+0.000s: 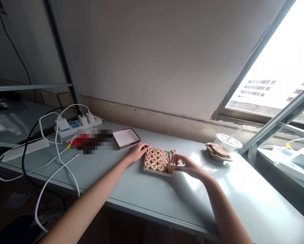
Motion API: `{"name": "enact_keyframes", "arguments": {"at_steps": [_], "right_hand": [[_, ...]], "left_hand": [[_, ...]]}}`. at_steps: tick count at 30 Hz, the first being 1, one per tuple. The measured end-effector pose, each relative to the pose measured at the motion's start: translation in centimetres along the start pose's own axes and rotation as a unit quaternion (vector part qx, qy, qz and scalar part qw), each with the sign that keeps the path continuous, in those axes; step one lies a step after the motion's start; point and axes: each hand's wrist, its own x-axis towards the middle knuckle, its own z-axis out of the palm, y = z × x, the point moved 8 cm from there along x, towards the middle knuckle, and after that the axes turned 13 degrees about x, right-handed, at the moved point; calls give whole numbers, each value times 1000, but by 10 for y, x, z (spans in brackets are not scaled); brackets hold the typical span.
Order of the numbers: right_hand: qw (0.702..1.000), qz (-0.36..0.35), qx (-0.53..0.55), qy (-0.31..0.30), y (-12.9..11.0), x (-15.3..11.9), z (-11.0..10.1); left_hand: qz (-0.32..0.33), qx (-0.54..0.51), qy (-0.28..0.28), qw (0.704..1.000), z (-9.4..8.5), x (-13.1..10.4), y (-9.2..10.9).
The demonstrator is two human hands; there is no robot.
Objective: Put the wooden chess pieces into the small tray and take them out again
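Seemingly braces box (157,173) of discs (160,160) on bench (141,191) with left hand (138,152) (unclenched against its edge); pinches single piece (170,165) at right rim with right hand (184,164), likely for control.

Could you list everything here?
Desk: one, grey, centre
Box: one, pale, centre
Round pieces: many, pale wood, in box
Loose piece: one, pale wood, beyond box
Box lid: one, white, left of box
Power strip: at least one, white, left
Cables: several, white or black, left
Pixelated patch: one, red and brown, left
Dish: one, brown, right
Lidded cup: one, clear, right
Metal frames: several, grey, both sides
Window: one, white, right
Wall: one, grey, behind
Left hand: one, box's left
Right hand: one, pinching piece, box's right
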Motion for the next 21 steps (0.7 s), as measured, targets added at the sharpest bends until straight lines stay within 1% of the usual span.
{"name": "enact_keyframes", "arguments": {"at_steps": [2,3,4,6,7,8,9,11,13,14,15,16,19,21], "right_hand": [[999,32,14,-15,13,-4,-6],[998,56,1,-13,22,-6,-10],[996,87,-29,1,32,-9,-16],[981,146,-119,48,50,-14,-29],[971,160,-160,72,55,-15,-33],[965,157,-189,92,56,-15,-35],[962,139,-207,111,54,-13,-35],[956,80,-231,160,43,-7,-32],[939,36,-264,218,32,-1,-27],[929,26,-282,237,30,2,-22],[922,24,-300,243,30,6,-16],[918,24,-317,236,32,11,-9],[917,30,-351,189,42,23,9],[917,29,-360,168,48,27,15]], "left_hand": [[3,2,-1,1000,0,-1,1],[3,1,-3,1000,0,-1,2],[1,0,-6,1000,0,-2,2],[-3,-1,-10,1000,0,-3,2],[-5,-1,-11,1000,0,-3,2],[-5,-3,-11,1000,0,-3,2],[-3,-6,-11,1000,0,-3,2],[3,-15,-11,1000,0,-2,2],[7,-19,-13,1000,1,-2,1],[6,-18,-14,1000,2,-2,1],[4,-16,-14,1000,2,-2,0],[3,-15,-14,1000,2,-2,0],[1,-16,-9,1000,1,-2,1],[1,-20,-4,1000,1,-2,1]]}}
